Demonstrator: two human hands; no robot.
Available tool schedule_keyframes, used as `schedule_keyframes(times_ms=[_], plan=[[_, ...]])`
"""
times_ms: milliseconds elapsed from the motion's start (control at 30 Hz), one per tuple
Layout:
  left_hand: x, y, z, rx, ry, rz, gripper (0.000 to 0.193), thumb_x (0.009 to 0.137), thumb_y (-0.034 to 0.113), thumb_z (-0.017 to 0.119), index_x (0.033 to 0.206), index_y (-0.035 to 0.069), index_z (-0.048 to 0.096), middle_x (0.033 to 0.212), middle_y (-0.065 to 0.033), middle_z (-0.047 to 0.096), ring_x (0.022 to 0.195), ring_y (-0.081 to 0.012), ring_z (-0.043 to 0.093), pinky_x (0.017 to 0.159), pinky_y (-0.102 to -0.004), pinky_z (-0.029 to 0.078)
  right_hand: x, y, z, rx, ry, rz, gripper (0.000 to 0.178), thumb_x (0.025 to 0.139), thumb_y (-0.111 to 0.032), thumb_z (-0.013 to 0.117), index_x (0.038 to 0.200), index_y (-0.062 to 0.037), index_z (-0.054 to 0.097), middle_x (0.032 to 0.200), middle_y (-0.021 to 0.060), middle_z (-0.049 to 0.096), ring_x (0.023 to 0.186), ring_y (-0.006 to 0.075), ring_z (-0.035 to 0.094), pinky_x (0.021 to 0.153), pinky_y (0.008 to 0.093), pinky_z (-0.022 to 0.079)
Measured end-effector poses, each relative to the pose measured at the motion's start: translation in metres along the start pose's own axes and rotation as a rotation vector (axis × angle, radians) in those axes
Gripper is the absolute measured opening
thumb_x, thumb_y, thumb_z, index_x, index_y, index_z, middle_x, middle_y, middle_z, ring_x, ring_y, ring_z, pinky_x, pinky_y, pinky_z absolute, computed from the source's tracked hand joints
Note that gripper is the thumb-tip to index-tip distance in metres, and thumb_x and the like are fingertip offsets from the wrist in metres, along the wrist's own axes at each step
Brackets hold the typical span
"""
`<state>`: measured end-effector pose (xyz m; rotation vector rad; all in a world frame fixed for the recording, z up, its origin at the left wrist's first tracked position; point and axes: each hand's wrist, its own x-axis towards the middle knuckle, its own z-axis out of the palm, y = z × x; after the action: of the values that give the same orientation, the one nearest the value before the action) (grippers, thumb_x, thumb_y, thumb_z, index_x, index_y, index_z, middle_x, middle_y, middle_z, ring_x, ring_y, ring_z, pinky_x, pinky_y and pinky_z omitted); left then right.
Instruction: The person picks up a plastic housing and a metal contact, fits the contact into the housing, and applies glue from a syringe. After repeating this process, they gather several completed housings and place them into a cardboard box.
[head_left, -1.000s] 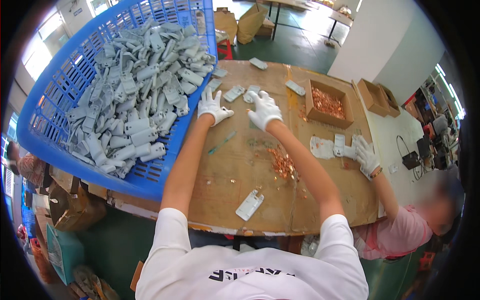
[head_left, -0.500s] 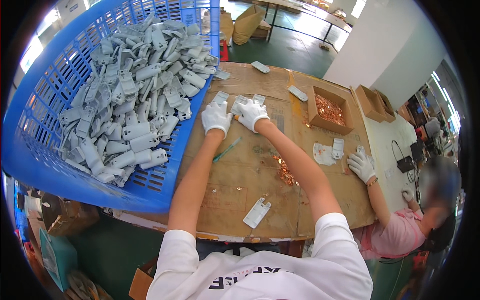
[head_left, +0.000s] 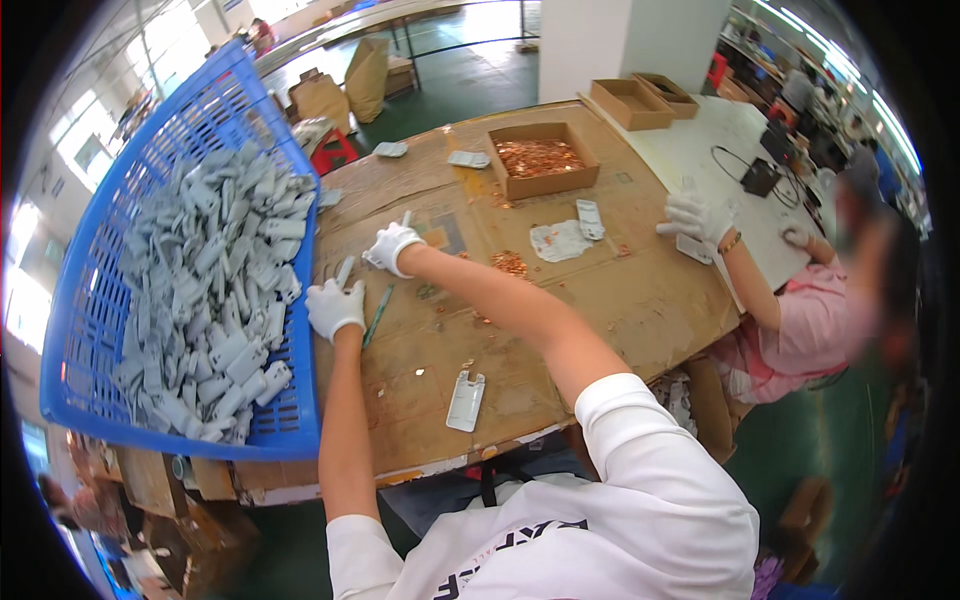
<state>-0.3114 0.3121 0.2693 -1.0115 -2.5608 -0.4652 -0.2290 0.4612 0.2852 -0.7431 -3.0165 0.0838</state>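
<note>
My gloved left hand is beside the blue basket's edge, fingers closed around a narrow-looking pale grey plastic casing tipped on edge. Just to its right and farther off, my gloved right hand has its fingers drawn together, pointing left; whatever is between the fingertips is too small to make out. Past that hand another pale casing shows in part. A thin green tool lies on the cardboard between my forearms. Nearer me rests a single casing with a coppery piece at its top.
At left a blue basket holds a heap of casings. Copper-coloured pieces fill a cardboard box; a loose pile lies nearby. At right a co-worker's gloved hand is above a casing.
The head view has swung right, shifting the table leftward in it. The casing by my left hand now stands tilted. The co-worker's hand has lifted, fingers spread.
</note>
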Motion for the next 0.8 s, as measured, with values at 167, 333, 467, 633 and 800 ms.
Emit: schedule_keyframes(times_ms=[167, 333, 467, 633, 800], plan=[[-0.008, -0.036, 0.024, 0.005, 0.149, 0.194, 0.028, 0.075, 0.041, 0.071, 0.088, 0.018, 0.061, 0.087, -0.0047, 0.062, 0.075, -0.0292, 0.063, 0.062, -0.0439, 0.053, -0.071, 0.017, -0.044, -0.066, 0.251, -0.069, 0.028, 0.088, -0.018, 0.057, 0.114, -0.0164, 0.066, 0.106, 0.0122, 0.066, 0.103, 0.0313, 0.063, 0.085, 0.0421, 0.053], [-0.005, -0.025, 0.019, 0.074, 0.116, 0.276, 0.023, 0.083, 0.041, 0.066, 0.090, 0.020, 0.059, 0.083, -0.0054, 0.059, 0.074, -0.0286, 0.063, 0.059, -0.0440, 0.052, -0.184, 0.150, -0.018, -0.162, 0.459, 0.106, 0.025, 0.091, -0.018, 0.052, 0.112, -0.0151, 0.064, 0.090, 0.0173, 0.060, 0.088, 0.0425, 0.061, 0.079, 0.0514, 0.054], [-0.001, -0.021, 0.021, 0.072, 0.049, 0.282, 0.025, 0.089, 0.041, 0.058, 0.095, 0.017, 0.061, 0.084, -0.0088, 0.064, 0.075, -0.0326, 0.061, 0.063, -0.0456, 0.050, -0.250, 0.209, 0.015, -0.193, 0.539, 0.265, 0.009, 0.084, -0.015, 0.060, 0.087, -0.0085, 0.065, 0.086, 0.0136, 0.058, 0.083, 0.0341, 0.061, 0.069, 0.0451, 0.053], [-0.005, -0.023, 0.020, -0.028, -0.023, 0.279, 0.028, 0.092, 0.042, 0.054, 0.097, 0.016, 0.063, 0.083, -0.0098, 0.064, 0.074, -0.0327, 0.062, 0.065, -0.0462, 0.048, -0.281, 0.248, 0.010, -0.120, 0.533, 0.502, 0.011, 0.082, -0.014, 0.063, 0.090, -0.0067, 0.063, 0.093, 0.0146, 0.058, 0.086, 0.0354, 0.062, 0.069, 0.0455, 0.053], [-0.005, -0.034, 0.031, -0.165, -0.009, 0.264, 0.037, 0.093, 0.043, 0.052, 0.116, 0.017, 0.064, 0.083, -0.0094, 0.064, 0.075, -0.0311, 0.061, 0.065, -0.0454, 0.047, -0.300, 0.259, 0.003, -0.357, 0.337, 0.746, 0.030, 0.078, -0.027, 0.067, 0.102, -0.0112, 0.062, 0.106, 0.0110, 0.059, 0.107, 0.0317, 0.057, 0.095, 0.0527, 0.042]])
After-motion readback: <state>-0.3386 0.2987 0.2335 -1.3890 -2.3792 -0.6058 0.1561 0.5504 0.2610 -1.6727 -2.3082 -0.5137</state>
